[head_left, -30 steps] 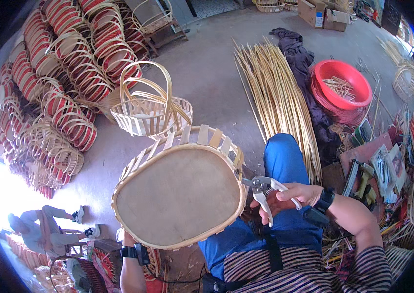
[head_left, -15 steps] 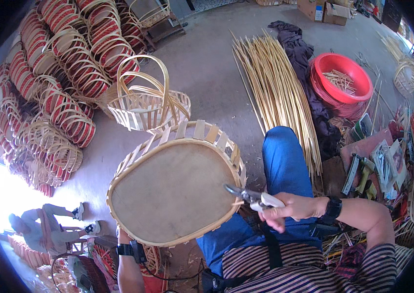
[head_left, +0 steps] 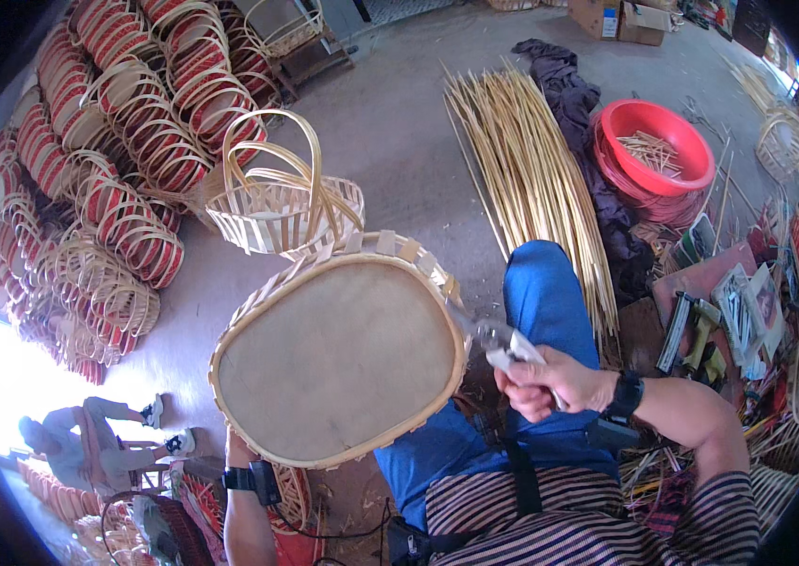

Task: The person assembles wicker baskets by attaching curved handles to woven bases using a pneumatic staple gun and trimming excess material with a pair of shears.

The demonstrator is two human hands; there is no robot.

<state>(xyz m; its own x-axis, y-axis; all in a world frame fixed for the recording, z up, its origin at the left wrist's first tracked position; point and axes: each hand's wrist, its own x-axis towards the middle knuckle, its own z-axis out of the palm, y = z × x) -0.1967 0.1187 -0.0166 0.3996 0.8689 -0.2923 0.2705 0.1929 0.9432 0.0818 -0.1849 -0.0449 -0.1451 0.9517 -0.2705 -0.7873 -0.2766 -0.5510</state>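
A pale wooden-strip basket [head_left: 338, 363] is tilted so that its flat oval underside faces me, slat ends standing along its far and right edge. My left hand [head_left: 240, 451] grips it at the lower left rim; the fingers are hidden behind it. Wrapped around the white handles of hand pruners [head_left: 503, 341], my right hand [head_left: 555, 382] is closed at the basket's right side. The blades point at the slats by the right rim; whether they touch cannot be made out. Just beyond stands another basket [head_left: 277, 209] with an arched handle.
Stacks of red-and-natural baskets [head_left: 126, 170] fill the far left. A bundle of thin canes [head_left: 532, 179] lies ahead, beside dark cloth [head_left: 555, 75] and a red basin [head_left: 701, 170] holding short sticks. Tools [head_left: 697, 340] clutter the right. A person [head_left: 88, 443] sits at the lower left.
My right hand has moved the pruners slightly up and outward, from over the underside's right edge to the slats beside the rim. The basket has shifted and tilted slightly.
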